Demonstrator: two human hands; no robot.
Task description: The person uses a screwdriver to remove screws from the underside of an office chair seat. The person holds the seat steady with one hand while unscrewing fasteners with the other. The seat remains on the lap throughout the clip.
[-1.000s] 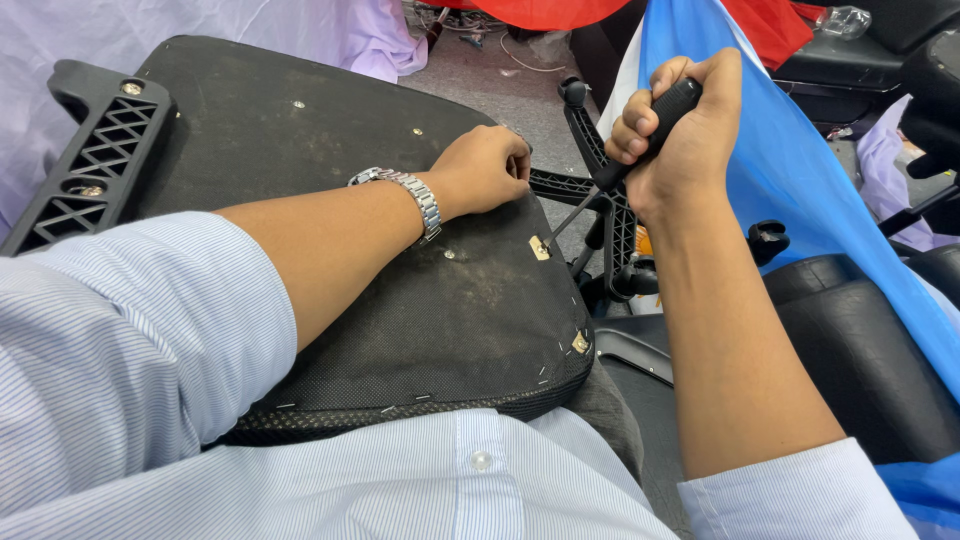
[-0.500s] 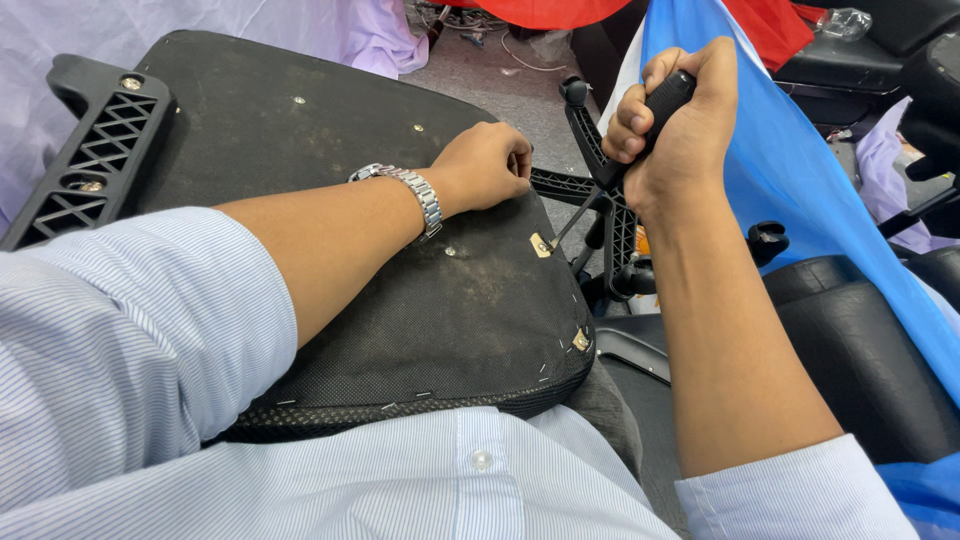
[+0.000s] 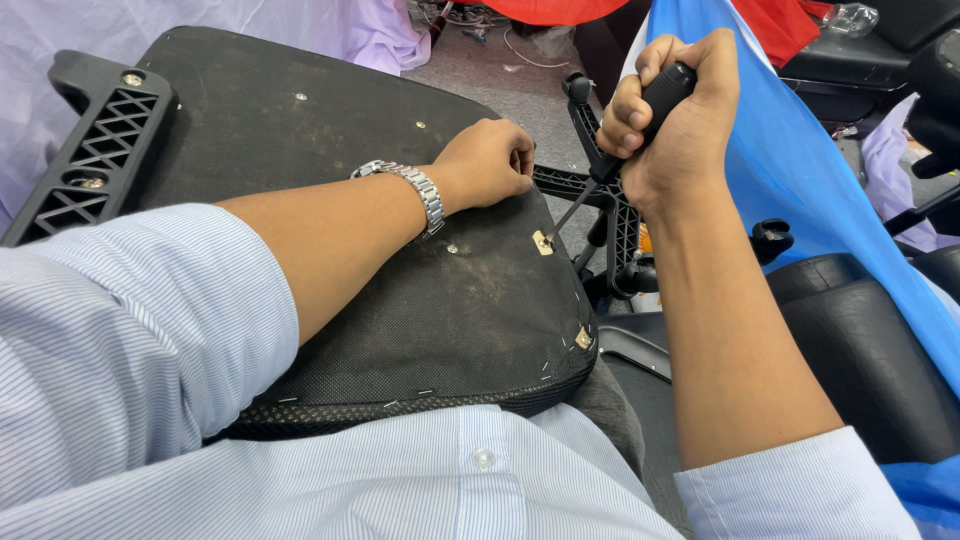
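On dusty black fabric seat underside [image 3: 330, 190] | left hand [image 3: 487, 162] fisted, resting; right hand [image 3: 672, 118] gripping black-handled screwdriver [image 3: 622, 140]

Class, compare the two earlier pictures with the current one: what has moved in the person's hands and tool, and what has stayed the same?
Little changed. The right hand keeps its fist around the screwdriver handle, and the tip now shows clearly, set at the small bracket on the seat's edge. The left hand stays pressed on the upturned seat base, which has not shifted.
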